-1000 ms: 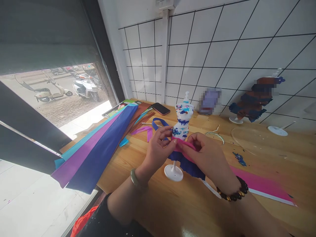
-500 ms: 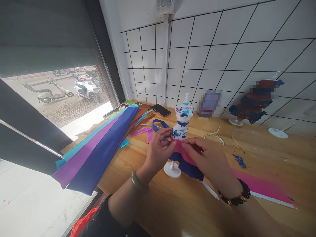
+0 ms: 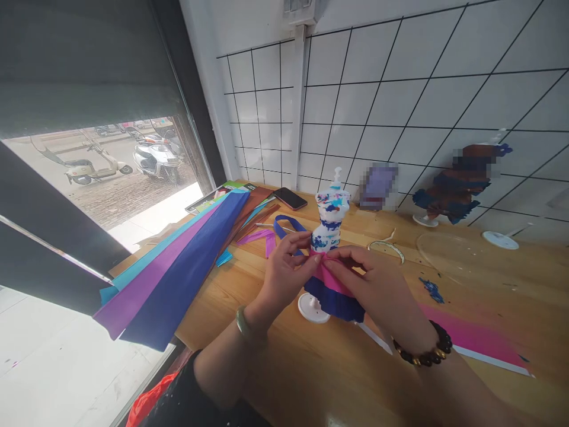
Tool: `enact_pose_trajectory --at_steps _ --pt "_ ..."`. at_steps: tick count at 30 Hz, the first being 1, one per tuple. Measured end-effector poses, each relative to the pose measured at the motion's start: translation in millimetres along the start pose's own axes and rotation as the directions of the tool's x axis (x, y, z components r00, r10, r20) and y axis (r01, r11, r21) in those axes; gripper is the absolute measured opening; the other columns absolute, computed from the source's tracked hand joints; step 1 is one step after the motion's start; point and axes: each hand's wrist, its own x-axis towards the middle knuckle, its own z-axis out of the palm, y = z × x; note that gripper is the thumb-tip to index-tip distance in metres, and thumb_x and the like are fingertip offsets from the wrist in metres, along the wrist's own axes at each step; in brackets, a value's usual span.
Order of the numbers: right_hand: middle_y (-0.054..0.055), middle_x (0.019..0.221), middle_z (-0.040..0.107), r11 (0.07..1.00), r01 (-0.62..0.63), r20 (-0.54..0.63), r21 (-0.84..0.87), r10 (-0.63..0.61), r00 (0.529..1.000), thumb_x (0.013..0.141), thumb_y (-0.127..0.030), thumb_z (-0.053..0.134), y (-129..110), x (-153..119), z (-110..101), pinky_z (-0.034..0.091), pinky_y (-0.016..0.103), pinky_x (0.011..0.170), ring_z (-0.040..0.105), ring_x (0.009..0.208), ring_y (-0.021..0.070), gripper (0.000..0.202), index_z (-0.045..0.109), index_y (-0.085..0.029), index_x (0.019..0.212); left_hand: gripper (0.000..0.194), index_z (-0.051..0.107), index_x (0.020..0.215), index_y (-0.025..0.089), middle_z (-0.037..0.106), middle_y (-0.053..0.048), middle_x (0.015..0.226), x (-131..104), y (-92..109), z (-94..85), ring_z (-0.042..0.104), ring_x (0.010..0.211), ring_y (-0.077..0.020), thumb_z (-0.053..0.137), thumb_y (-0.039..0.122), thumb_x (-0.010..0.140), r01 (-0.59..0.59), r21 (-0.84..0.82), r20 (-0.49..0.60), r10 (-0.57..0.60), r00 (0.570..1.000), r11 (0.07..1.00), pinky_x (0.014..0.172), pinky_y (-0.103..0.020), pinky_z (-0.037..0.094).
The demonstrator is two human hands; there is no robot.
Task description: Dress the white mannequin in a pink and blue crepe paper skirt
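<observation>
A small white mannequin point(image 3: 331, 216) stands upright on a round white base point(image 3: 313, 311), its torso smeared with blue, pink and turquoise patches. Around its hips lies a pink crepe paper strip point(image 3: 329, 279), over a dark blue paper skirt point(image 3: 335, 303). My left hand point(image 3: 288, 261) pinches the pink strip at the waist with thumb and forefinger. Right beside it, my right hand point(image 3: 368, 284) pinches the same strip, thumb and fingertips close to the left thumb. A white strip point(image 3: 376, 339) shows below my right hand.
Blue, purple and turquoise paper sheets point(image 3: 186, 273) lie on the left of the wooden table point(image 3: 275, 367), near a phone point(image 3: 290, 198). A blue paper band point(image 3: 288, 222) curls behind my left hand. Pink paper point(image 3: 480, 338) lies right. A second dressed mannequin point(image 3: 462, 184) stands at the back.
The mannequin's base has shifted slightly to the right, and the blue skirt hangs a little further left. Both hands keep their pinch, with the right fingertips slightly closer to the left.
</observation>
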Motion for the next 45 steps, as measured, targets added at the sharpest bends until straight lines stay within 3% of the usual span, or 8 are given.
enact_pose_trajectory --at_steps 6,14,21,29,37,45 --pt "0.000 0.087 0.071 0.998 -0.052 -0.052 0.031 0.054 0.997 0.080 -0.038 0.059 -3.2 -0.5 -1.8 0.052 0.027 0.065 0.064 0.080 0.0176 0.015 0.068 -0.026 0.083 0.045 0.051 0.107 0.017 0.062 -0.006 0.094 -0.5 1.9 0.2 0.060 0.086 -0.0146 0.072 0.025 0.068 0.045 -0.056 0.025 -0.043 0.999 0.997 0.072 -0.025 0.051" --pt "-0.002 0.092 0.071 0.998 0.056 0.010 -0.031 -0.056 0.998 0.083 -0.033 0.055 -3.5 -0.5 -6.5 0.052 0.027 0.072 0.065 0.086 0.0173 0.014 0.068 -0.027 0.086 0.048 0.049 0.110 0.018 0.061 -0.005 0.092 -0.5 0.6 -1.0 0.059 0.088 -0.0143 0.072 0.024 0.068 0.053 -0.046 0.015 -0.052 0.999 0.998 0.071 -0.023 0.050" --pt "-0.002 0.083 0.070 0.993 0.056 0.024 -0.108 -0.053 0.998 0.081 -0.034 0.056 0.4 -0.4 -5.1 0.051 0.025 0.061 0.063 0.071 0.0153 0.012 0.065 -0.026 0.082 0.047 0.048 0.111 0.018 0.061 -0.006 0.093 -0.7 0.6 -1.0 0.059 0.084 -0.0133 0.071 0.023 0.069 0.047 -0.013 0.012 -0.047 0.999 0.999 0.068 -0.022 0.050" --pt "0.000 0.096 0.070 0.983 0.137 0.086 -0.118 -0.128 0.988 0.086 -0.030 0.048 -2.7 0.1 -7.7 0.049 0.027 0.073 0.064 0.087 0.0158 0.020 0.066 -0.025 0.091 0.046 0.049 0.111 0.018 0.061 -0.005 0.094 -1.3 3.1 -1.2 0.059 0.085 -0.0131 0.070 0.023 0.070 0.043 -0.011 0.033 -0.043 0.999 0.999 0.072 -0.023 0.050" --pt "0.000 0.089 0.072 0.994 0.037 0.012 -0.105 -0.036 0.999 0.082 -0.033 0.054 -0.5 0.3 -7.8 0.050 0.025 0.063 0.065 0.076 0.0155 0.015 0.067 -0.025 0.084 0.048 0.050 0.111 0.018 0.061 -0.006 0.093 -2.7 3.0 -0.3 0.060 0.087 -0.0147 0.071 0.023 0.069 0.048 -0.001 0.031 -0.048 0.998 0.999 0.073 -0.025 0.050" --pt "0.001 0.091 0.072 0.993 0.041 0.012 -0.110 -0.040 0.999 0.081 -0.034 0.055 -3.3 -1.0 -9.6 0.052 0.029 0.066 0.066 0.081 0.0192 0.015 0.068 -0.026 0.084 0.049 0.050 0.113 0.017 0.062 -0.007 0.096 -2.2 1.8 0.1 0.060 0.090 -0.0166 0.071 0.025 0.069 0.046 -0.001 0.044 -0.046 0.998 0.999 0.075 -0.027 0.051"
